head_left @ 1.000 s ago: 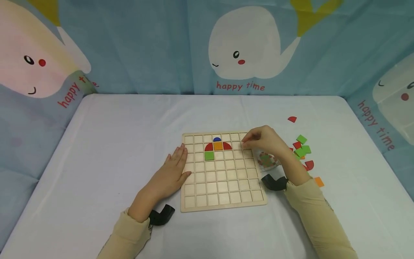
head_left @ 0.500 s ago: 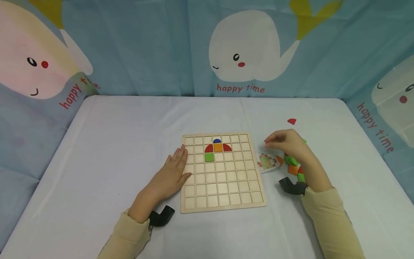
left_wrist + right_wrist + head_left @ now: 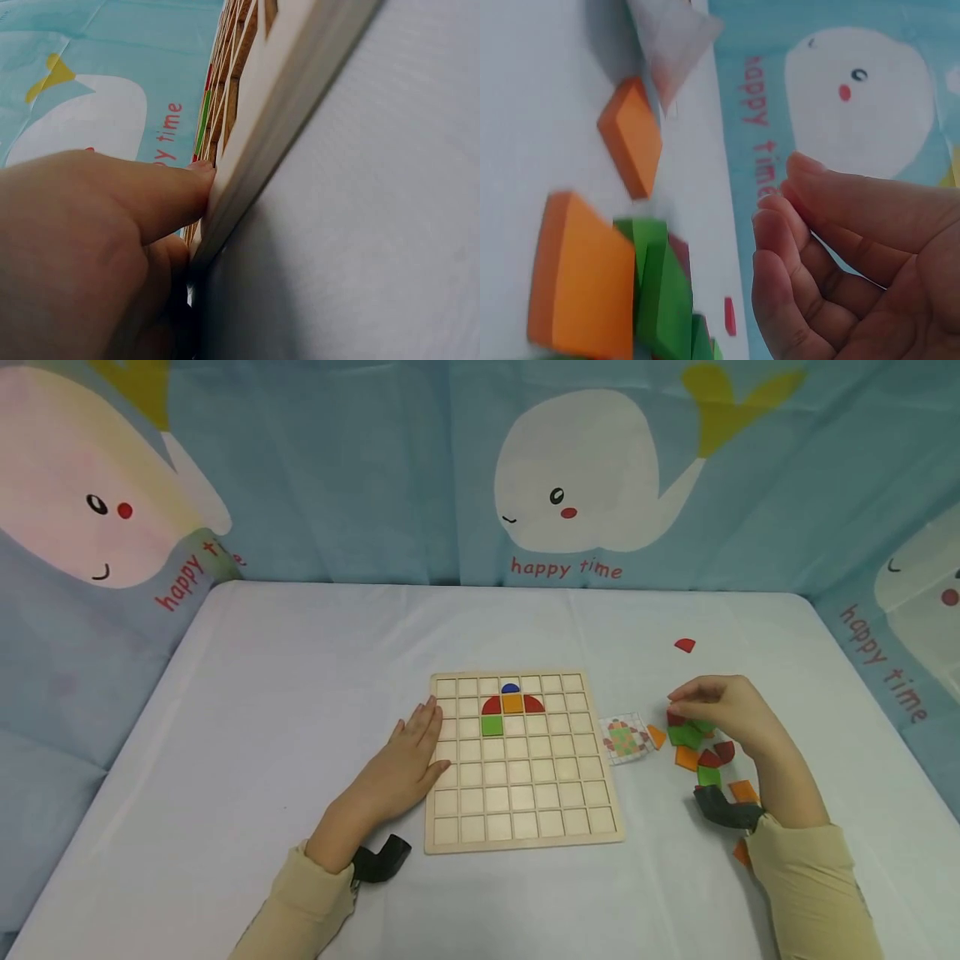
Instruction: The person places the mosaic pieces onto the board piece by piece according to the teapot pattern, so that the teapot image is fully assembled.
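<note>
My left hand [image 3: 405, 768] rests along the left edge of a wooden grid board [image 3: 525, 842], fingers straight; in the left wrist view the thumb [image 3: 176, 191] touches its rim. On the board sit a blue half-round piece [image 3: 511, 688], an orange square [image 3: 512, 703] between two red quarter-round pieces [image 3: 533, 704], and a green square [image 3: 492, 725]. My right hand [image 3: 723, 706] hovers at the far side of a heap of loose pieces, nearest the green ones [image 3: 684, 736]. Its fingers bend loosely, and the right wrist view shows nothing held.
A small pattern card [image 3: 626, 737] lies against the board's right side, with an orange piece [image 3: 656, 737] at its corner. One red piece [image 3: 685, 645] lies apart farther back. More orange pieces [image 3: 744, 791] lie near the right wrist. A whale-printed curtain [image 3: 360, 485] stands behind the table.
My right hand has moved right, from the board's upper right corner to over the loose pieces. My left hand stays on the board's edge. The pieces on the board are unchanged.
</note>
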A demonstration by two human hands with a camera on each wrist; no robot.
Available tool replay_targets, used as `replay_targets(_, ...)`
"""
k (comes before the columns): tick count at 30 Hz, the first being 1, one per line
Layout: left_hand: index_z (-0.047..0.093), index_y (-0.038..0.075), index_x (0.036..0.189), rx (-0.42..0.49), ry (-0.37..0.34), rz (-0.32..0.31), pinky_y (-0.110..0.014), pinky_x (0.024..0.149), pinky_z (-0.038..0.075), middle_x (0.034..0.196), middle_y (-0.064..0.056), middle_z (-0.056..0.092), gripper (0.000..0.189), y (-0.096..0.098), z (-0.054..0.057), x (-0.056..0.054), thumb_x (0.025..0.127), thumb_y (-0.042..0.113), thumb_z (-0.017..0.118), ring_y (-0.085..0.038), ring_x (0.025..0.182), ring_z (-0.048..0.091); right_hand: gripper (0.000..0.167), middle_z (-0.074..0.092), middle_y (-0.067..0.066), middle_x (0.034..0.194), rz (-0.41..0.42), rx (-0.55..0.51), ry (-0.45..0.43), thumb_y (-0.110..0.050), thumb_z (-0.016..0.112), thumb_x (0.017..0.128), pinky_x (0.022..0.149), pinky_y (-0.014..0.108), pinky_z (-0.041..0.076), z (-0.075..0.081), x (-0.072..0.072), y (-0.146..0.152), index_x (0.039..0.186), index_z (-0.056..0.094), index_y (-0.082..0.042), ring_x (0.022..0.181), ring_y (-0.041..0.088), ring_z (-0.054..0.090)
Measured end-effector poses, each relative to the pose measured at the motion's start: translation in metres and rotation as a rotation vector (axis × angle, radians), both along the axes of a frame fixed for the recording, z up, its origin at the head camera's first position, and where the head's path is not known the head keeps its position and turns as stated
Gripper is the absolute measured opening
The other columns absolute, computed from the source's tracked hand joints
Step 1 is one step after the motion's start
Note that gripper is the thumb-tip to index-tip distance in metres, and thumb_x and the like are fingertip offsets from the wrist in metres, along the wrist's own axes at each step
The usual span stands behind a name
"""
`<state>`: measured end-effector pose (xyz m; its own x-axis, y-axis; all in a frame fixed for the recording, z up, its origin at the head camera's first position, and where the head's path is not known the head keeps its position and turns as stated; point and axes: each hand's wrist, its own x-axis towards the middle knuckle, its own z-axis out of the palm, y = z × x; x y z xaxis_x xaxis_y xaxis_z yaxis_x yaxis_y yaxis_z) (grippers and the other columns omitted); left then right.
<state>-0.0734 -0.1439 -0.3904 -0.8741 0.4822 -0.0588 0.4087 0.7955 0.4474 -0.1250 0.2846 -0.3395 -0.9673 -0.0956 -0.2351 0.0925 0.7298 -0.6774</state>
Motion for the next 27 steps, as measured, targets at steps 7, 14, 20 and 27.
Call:
replay_targets(7,0.015,-0.011,0.145,0.0,0.005,-0.008,-0.054,0.111,0.015,0.154,-0.022,0.008,0.069,0.002,-0.001,-0.002,0.098,0.025,0.051,-0.036,0.141,0.009,0.035,0.07,0.009,0.094,-0.057,0.019,0.0,-0.026,0.068,0.089,0.076,0.037,0.044,-0.002,0.003,0.014,0.108,0.064,0.003,0.084,0.021,0.056)
replay_targets(14,0.015,-0.011,0.145,-0.011,-0.011,-0.015,-0.054,0.111,0.015,0.154,-0.023,0.007,0.07,0.003,-0.005,-0.001,0.098,0.025,0.051,-0.036,0.142,0.008,0.036,0.069,0.01,0.096,-0.072,0.016,-0.024,-0.026,0.068,0.088,0.075,0.034,0.043,-0.005,0.006,0.019,0.109,0.065,0.003,0.083,0.017,0.056)
replay_targets(20,0.015,-0.012,0.145,-0.016,-0.01,-0.01,-0.054,0.111,0.016,0.154,-0.023,0.008,0.07,0.005,-0.002,0.001,0.098,0.025,0.051,-0.037,0.141,0.009,0.041,0.07,0.006,0.098,-0.072,0.012,-0.039,-0.03,0.068,0.088,0.082,0.04,0.043,-0.004,0.007,0.028,0.112,0.064,0.003,0.082,0.008,0.055)
replay_targets(27,0.016,-0.013,0.144,-0.007,0.01,0.0,-0.055,0.11,0.016,0.154,-0.024,0.008,0.069,0.002,0.002,0.0,0.097,0.023,0.052,-0.038,0.141,0.01,0.041,0.069,0.001,0.093,-0.144,0.021,-0.034,-0.037,0.071,0.084,0.079,0.049,0.04,-0.018,-0.005,0.048,0.108,0.066,-0.005,0.095,0.02,0.05)
